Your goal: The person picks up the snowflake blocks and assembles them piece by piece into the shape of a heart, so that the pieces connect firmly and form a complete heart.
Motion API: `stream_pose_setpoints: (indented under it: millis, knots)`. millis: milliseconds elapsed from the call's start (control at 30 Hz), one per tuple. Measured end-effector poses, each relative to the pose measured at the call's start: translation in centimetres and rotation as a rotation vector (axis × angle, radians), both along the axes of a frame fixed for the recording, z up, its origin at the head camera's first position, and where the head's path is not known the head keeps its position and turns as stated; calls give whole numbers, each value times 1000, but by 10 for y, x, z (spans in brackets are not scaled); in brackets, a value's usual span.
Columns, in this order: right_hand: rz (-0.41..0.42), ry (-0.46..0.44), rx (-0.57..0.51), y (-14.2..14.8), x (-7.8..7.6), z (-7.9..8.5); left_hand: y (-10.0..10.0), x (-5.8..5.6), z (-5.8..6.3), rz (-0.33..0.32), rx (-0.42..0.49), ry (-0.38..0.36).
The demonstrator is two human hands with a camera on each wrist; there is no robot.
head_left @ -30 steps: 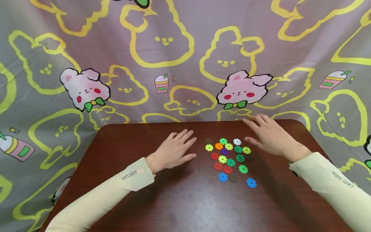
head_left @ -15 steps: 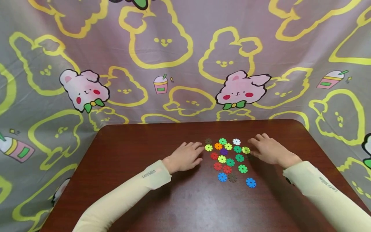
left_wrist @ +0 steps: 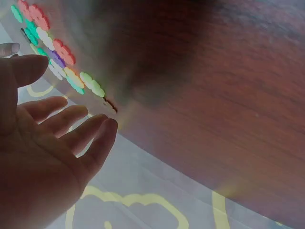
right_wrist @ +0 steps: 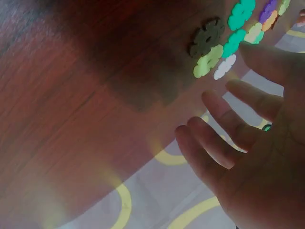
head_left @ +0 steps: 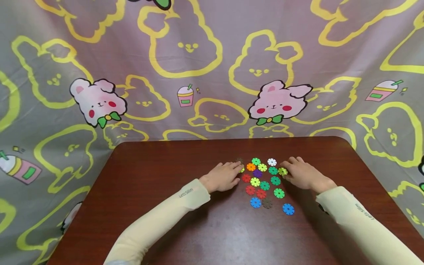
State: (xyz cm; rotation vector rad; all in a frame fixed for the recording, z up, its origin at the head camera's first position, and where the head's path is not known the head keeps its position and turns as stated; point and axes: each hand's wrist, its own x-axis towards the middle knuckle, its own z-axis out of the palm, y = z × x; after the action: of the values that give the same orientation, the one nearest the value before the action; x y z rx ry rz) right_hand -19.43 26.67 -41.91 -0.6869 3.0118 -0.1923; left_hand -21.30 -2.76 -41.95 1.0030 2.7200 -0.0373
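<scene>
Flat notched plastic discs in many colours lie in a loose patch on the table. My left hand (head_left: 222, 177) is at the patch's left edge, fingers loosely bent, partly covering a yellow-green disc (head_left: 242, 169) and a dark brown disc. On the right side, my right hand (head_left: 306, 175) has its fingertips by another yellow-green disc (head_left: 282, 171); whether they touch it cannot be made out. Between the hands lie a white disc (head_left: 272, 162), an orange disc (head_left: 250, 167) and a purple disc (head_left: 257, 173). Both wrist views show spread, relaxed fingers holding nothing.
Nearer the front are a blue disc (head_left: 288, 209), a brown disc (head_left: 267, 203) and a red disc (head_left: 261, 194). The dark wooden table (head_left: 159, 158) ends at a patterned curtain (head_left: 212, 84) behind and at both sides.
My left hand has moved right and lower, onto the patch's left edge. The right hand has come down and left to its right edge. The discs show no clear shift.
</scene>
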Motion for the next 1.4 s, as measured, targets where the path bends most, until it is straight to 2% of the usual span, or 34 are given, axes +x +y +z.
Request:
stream_pose_setpoints:
  millis: [133, 367, 667, 867, 1167, 1400]
  knots:
    - [-22, -43, -2, -2, -1, -3, 4, -1, -4, 7, -35, -22]
    - [-7, -111, -4, -4, -4, -4, 7, -2, -8, 7, -81, -26]
    - [-7, -110, -1, -4, -8, -5, -2, -2, -8, -77, -84, 94]
    - [-27, -97, 5, -6, -8, -9, -7, -3, -9, -102, -80, 90]
    - [-32, -116, -19, -5, -11, -9, -15, -6, -10, -76, 43, 51]
    - [-55, -212, -66, 1, -16, -10, -20, -10, -8, -11, 36, 28]
